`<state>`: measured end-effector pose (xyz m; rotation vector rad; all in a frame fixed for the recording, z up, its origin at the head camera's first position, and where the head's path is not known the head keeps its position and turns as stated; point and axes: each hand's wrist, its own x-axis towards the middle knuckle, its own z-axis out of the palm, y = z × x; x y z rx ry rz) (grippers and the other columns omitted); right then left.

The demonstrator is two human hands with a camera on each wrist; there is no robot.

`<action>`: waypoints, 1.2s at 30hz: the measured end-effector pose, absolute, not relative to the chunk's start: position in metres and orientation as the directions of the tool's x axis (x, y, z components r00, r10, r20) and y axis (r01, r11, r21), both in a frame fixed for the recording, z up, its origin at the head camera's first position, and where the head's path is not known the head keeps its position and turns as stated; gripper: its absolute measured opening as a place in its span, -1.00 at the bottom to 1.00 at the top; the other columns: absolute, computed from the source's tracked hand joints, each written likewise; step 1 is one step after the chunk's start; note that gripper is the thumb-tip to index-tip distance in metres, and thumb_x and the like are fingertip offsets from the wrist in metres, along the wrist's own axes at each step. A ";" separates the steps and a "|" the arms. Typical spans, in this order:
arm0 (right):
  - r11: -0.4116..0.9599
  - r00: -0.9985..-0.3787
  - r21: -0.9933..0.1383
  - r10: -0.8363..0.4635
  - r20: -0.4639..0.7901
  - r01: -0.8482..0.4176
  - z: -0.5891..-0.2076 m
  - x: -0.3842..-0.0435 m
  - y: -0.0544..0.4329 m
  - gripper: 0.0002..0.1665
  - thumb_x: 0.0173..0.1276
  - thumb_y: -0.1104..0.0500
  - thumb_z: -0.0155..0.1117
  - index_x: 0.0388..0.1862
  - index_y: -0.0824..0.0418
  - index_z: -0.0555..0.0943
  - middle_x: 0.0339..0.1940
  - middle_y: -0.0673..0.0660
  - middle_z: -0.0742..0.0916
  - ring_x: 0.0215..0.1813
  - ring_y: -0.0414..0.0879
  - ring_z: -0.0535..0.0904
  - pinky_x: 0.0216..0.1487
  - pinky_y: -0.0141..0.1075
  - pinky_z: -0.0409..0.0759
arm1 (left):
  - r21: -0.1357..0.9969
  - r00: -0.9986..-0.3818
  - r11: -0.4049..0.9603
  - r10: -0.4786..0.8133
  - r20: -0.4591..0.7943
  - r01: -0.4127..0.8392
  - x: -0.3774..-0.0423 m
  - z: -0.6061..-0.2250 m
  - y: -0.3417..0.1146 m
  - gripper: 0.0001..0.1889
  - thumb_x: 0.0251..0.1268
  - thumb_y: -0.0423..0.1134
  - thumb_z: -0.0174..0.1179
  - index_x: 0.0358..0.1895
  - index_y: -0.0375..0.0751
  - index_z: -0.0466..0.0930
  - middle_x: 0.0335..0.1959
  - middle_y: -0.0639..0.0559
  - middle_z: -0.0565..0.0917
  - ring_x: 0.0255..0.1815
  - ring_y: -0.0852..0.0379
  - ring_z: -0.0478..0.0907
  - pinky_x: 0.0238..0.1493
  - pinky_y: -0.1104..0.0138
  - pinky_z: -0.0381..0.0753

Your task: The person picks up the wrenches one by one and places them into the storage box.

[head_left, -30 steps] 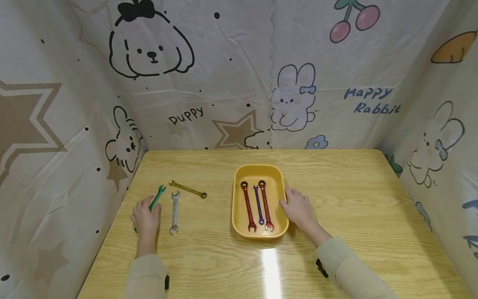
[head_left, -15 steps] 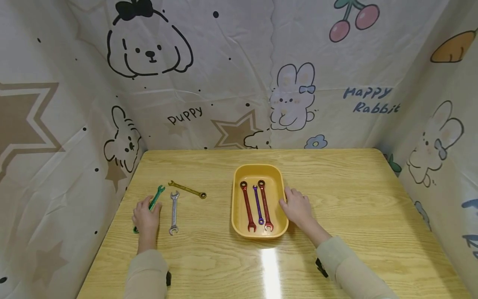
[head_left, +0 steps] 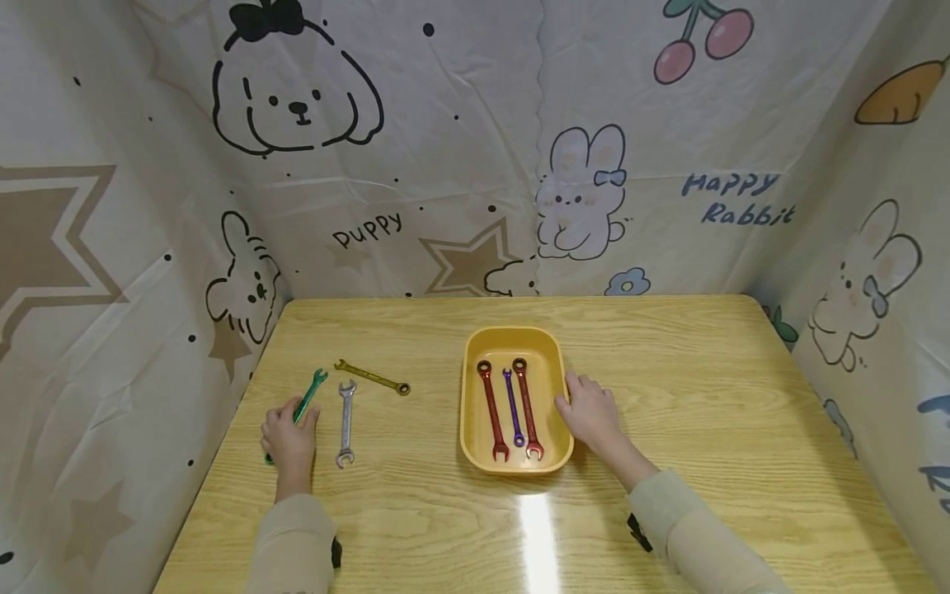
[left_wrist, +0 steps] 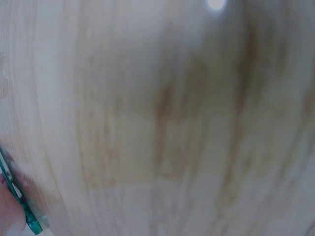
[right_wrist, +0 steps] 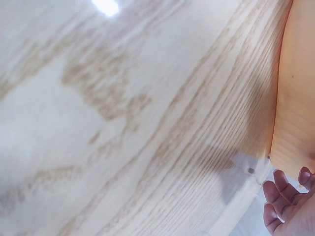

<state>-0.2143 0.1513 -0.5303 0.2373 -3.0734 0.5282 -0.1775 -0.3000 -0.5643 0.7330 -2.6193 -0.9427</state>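
My left hand (head_left: 289, 437) is at the left of the table, its thumb and fingers on either side of a green wrench (head_left: 310, 393), pinching it around the middle. Both ends of that wrench stick out past the hand; in the left wrist view one green end (left_wrist: 32, 222) shows beside a finger. Just right of this hand lies a silver open-ended wrench (head_left: 346, 422). My right hand (head_left: 591, 412) holds the right rim of a yellow tray (head_left: 515, 468), thumb over the edge and the other fingers loosely curled outside. Inside are two red wrenches (head_left: 493, 410) and a small purple one (head_left: 514, 407).
A gold wrench (head_left: 373, 376) lies slantwise behind the silver one. The wood-grain table (head_left: 690, 346) is bounded by printed cloth (head_left: 445, 148) at the back and both sides. Bright light reflects off the tabletop before the tray.
My left hand's fingers have shifted slightly toward me along the green wrench, showing a bit more of its far part. My right hand and the tray have stayed put.
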 end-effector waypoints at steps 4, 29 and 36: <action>0.930 -0.989 -0.337 -0.145 0.031 -0.147 -0.530 -0.214 0.151 -0.54 0.30 0.03 -0.01 0.05 0.30 0.40 -0.11 0.31 0.58 -0.07 0.20 0.50 -0.12 0.05 0.35 | 0.643 -0.823 0.650 -0.566 0.054 -0.405 -0.178 -0.564 -0.299 -0.58 0.27 -0.15 0.11 0.15 -0.26 0.39 0.07 -0.37 0.30 0.14 -0.33 0.15 0.12 -0.13 0.02; 0.931 -0.989 -0.335 -0.138 0.046 -0.146 -0.530 -0.214 0.151 -0.58 0.28 0.03 0.01 -0.01 0.29 0.42 -0.13 0.31 0.59 -0.09 0.20 0.51 -0.12 0.05 0.36 | 0.632 -0.779 0.623 -0.625 0.049 -0.461 -0.184 -0.571 -0.297 -0.69 0.32 -0.19 0.04 0.07 -0.20 0.53 0.00 -0.26 0.39 0.05 -0.26 0.24 0.04 -0.09 0.10; 0.931 -0.990 -0.337 -0.136 0.038 -0.141 -0.530 -0.214 0.151 -0.56 0.29 0.03 0.00 0.02 0.30 0.41 -0.13 0.31 0.59 -0.08 0.20 0.51 -0.11 0.06 0.36 | 0.635 -0.779 0.620 -0.625 0.046 -0.461 -0.184 -0.571 -0.296 -0.69 0.33 -0.19 0.03 0.06 -0.21 0.53 -0.02 -0.27 0.39 0.05 -0.24 0.25 0.04 -0.08 0.10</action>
